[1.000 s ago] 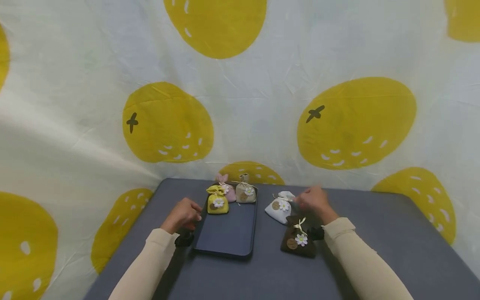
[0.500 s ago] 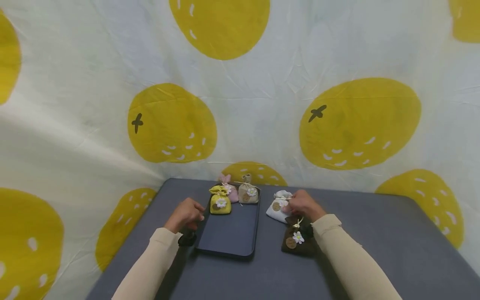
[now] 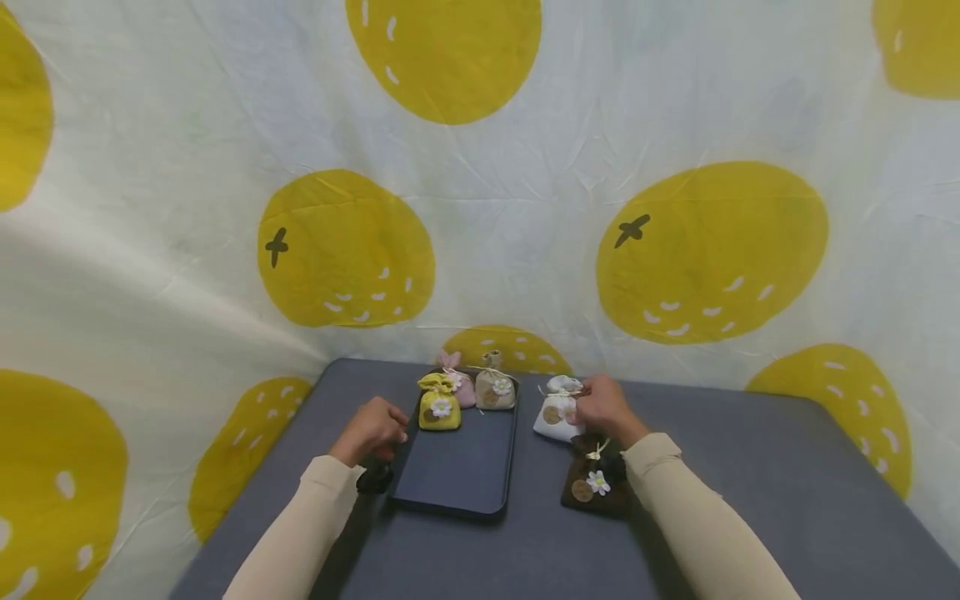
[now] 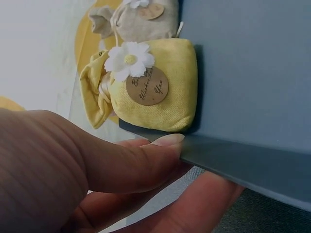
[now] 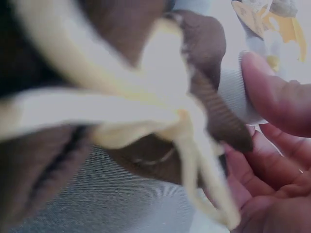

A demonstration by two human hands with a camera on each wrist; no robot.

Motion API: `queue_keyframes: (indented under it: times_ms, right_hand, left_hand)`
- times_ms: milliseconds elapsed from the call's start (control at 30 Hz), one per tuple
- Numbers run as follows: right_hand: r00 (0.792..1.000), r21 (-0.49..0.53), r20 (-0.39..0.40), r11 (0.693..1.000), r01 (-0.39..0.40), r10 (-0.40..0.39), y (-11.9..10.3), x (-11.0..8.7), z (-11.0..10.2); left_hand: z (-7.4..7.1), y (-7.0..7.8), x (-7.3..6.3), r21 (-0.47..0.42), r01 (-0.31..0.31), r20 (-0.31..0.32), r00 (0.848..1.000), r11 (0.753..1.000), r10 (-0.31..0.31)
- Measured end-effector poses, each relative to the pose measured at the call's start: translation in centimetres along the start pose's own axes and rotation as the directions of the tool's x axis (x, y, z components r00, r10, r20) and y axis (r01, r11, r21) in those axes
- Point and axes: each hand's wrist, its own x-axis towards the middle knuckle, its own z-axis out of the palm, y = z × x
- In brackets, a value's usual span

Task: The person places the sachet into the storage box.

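Observation:
My left hand (image 3: 373,432) pinches the left rim of a dark tray (image 3: 450,471), thumb on top and fingers beneath, as the left wrist view shows. Beside that thumb a yellow drawstring pouch (image 4: 177,92) with a white flower and round tag sits in the tray. My right hand (image 3: 609,410) grips the right side of a white drawstring pouch (image 3: 553,428), its thumb across the front; the fingertips behind are hidden. Below the right wrist lies a brown pouch (image 3: 576,498) with a flower and cream bow, partly covered by the wrist; the bow is blurred large in the right wrist view.
At the tray's far end, a pink pouch (image 3: 466,392) and a beige pouch (image 3: 489,398) stand beside the yellow one. The dark table (image 3: 750,500) ends at a hanging cloth (image 3: 510,250) printed with yellow fruit.
My right hand has moved left onto the white pouch and taken hold of it; the pouch now stands more upright. The left hand stays on the tray rim.

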Motion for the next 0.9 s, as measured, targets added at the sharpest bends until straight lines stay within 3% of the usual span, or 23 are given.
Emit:
queue_keyframes:
  times_ms: [400, 600, 800, 900]
  right_hand:
    - [0.987, -0.095, -0.024, 0.983, 0.158, -0.161, -1.9, -0.4, -2.0]
    - [0.989, -0.025, -0.037, 0.989, 0.144, -0.145, -2.6, -0.3, -2.6]
    - [0.991, 0.044, 0.001, 0.990, 0.134, -0.134, -3.6, -0.4, -2.5]
    - [0.987, 0.043, 0.003, 0.986, 0.160, -0.160, -4.1, -0.5, -2.4]
  left_hand:
    - [0.0, -0.1, 0.0, 0.007, 0.005, 0.004, 1.000, 1.000, -0.005]
    - [0.0, 0.0, 0.0, -0.001, -0.005, -0.008, 1.000, 1.000, 0.005]
    - [-0.1, -0.2, -0.3, 0.017, -0.022, -0.005, 1.000, 1.000, 0.022]
    - [-0.1, -0.2, -0.5, 0.015, -0.037, 0.002, 0.999, 0.999, 0.037]
